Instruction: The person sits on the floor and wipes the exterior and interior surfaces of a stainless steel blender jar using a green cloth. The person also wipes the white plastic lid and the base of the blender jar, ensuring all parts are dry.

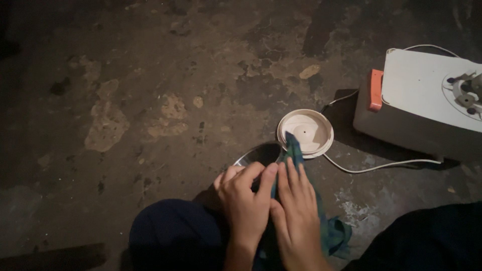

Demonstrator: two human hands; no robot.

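Observation:
My left hand [246,198] grips the near rim of a shiny steel jar [258,153] that rests against my knee, its mouth facing away from me. My right hand [297,211] presses a blue-green cloth [329,233] against the jar's side; one corner of the cloth pokes up beside the rim. Most of the jar is hidden under my hands. A round cream-coloured lid [305,132] lies flat on the floor just beyond the jar.
A white and grey mixer base [427,108] with an orange knob stands at the right, its white cord [381,165] trailing over the floor past the lid. The floor [125,115] is dark, stained concrete. My dark trousered knees fill the lower edge.

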